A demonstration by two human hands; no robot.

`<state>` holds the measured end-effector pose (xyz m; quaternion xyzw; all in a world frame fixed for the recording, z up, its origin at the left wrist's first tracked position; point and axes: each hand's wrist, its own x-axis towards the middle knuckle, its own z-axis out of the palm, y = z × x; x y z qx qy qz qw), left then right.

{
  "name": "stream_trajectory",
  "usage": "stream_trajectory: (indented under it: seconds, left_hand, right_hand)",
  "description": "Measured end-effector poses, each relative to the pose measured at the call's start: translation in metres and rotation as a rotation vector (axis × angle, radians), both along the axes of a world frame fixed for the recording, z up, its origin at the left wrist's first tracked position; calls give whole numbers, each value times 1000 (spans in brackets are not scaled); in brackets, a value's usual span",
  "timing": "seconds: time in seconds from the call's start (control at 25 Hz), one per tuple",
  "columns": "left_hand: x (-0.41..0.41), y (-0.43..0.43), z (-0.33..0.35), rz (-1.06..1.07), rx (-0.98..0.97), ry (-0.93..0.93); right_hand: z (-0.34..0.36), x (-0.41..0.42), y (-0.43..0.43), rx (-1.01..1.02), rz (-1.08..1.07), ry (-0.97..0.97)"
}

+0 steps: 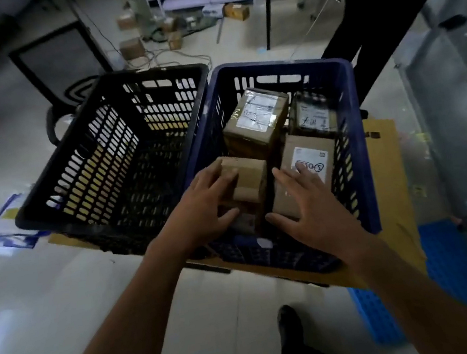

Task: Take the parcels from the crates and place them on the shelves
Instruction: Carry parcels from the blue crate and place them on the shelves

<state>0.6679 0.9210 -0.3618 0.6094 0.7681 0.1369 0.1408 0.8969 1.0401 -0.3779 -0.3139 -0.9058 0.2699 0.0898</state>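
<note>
— Looking into the blue crate (276,65), what can you see?

— Four brown parcels, all of them inside it. The blue crate stands on a flat cardboard sheet (384,160). A black crate (150,71) sits right against its left side.

— What are the hands doing?

— The left hand (203,208) grips the small parcel (252,178) in the near left corner. Its fingers lie over the top and its thumb presses the near side. The right hand (313,213) rests flat on the labelled parcel (287,156) in the near right corner. Its fingers are spread out and straight.

— Is there any writing?

— Yes. The labelled parcel has a white sticker (310,162) with pen marks. They look like some numbers and a sign in a circle, but I cannot read them for sure. The tall parcel (257,118) at the far left has shiny tape and a white sticker on top. Its print is too blurry to read. The far right parcel (312,116) has a white sticker too, with a pen mark like a cross.

— Who else is there?

— A person in dark trousers (377,12) stands behind the blue crate.
</note>
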Motion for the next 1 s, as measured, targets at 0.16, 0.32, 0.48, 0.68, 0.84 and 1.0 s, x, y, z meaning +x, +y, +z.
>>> stream_trajectory:
  seconds: [0.16,0.32,0.48,0.68,0.84,1.0]
  left_hand:
    - [-14,21,-7,-12,-34,-120]
    - [-22,38,-6,-11,-1,-168]
    - [-33,40,-7,-40,89,-228]
    - [-40,35,7,-70,185,-347]
    - [-65,32,37,-186,292,-425]
    - [-79,30,70,-262,399,-582]
  right_hand:
    - [-7,-27,22,-32,22,-56]
    - [-14,-45,31,-164,-103,4]
    - [-15,-59,28,-260,-148,94]
    - [-1,-67,14,-168,-224,166]
    - [21,-76,-2,-171,-231,371]
    - [54,-86,-21,-226,-345,595]
